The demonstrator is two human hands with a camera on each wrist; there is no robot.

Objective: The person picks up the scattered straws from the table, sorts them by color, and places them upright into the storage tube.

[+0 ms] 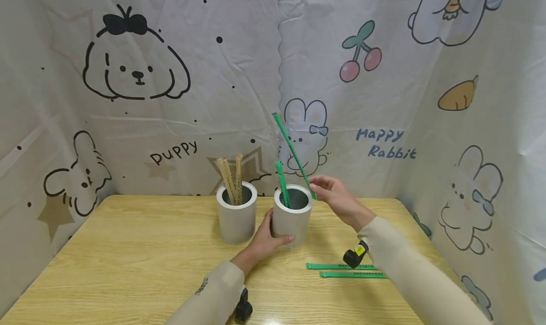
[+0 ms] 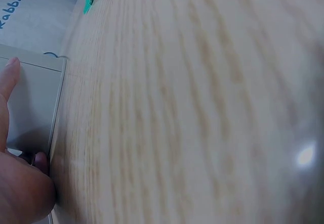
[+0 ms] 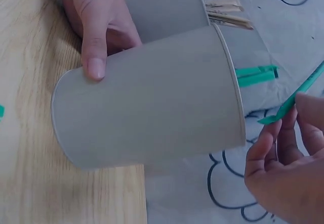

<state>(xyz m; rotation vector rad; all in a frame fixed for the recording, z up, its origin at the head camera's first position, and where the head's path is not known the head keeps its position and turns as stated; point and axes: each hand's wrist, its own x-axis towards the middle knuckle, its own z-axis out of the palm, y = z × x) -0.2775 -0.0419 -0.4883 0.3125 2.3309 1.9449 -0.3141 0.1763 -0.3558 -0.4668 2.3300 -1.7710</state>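
My right hand point(image 1: 339, 199) pinches the lower end of a long, thin green wrapped stick point(image 1: 294, 149) between thumb and fingers. The stick leans up to the left, its low end just outside the right rim of a white-grey cylindrical cup point(image 1: 294, 228). Fingers of my left hand point(image 1: 264, 242) wrap that cup's left side, with the thumb on its front. Inside the cup stand green wrapped sticks point(image 3: 255, 76), leaning left. A matching cup point(image 1: 235, 223) at its left holds several tan wrapped sticks point(image 1: 232, 180).
Two more green wrapped sticks point(image 1: 347, 275) lie on the wooden table point(image 1: 149, 258) at the right, partly under the right forearm in the head view. A printed cloth point(image 1: 239, 78) hangs behind the table and along its sides.
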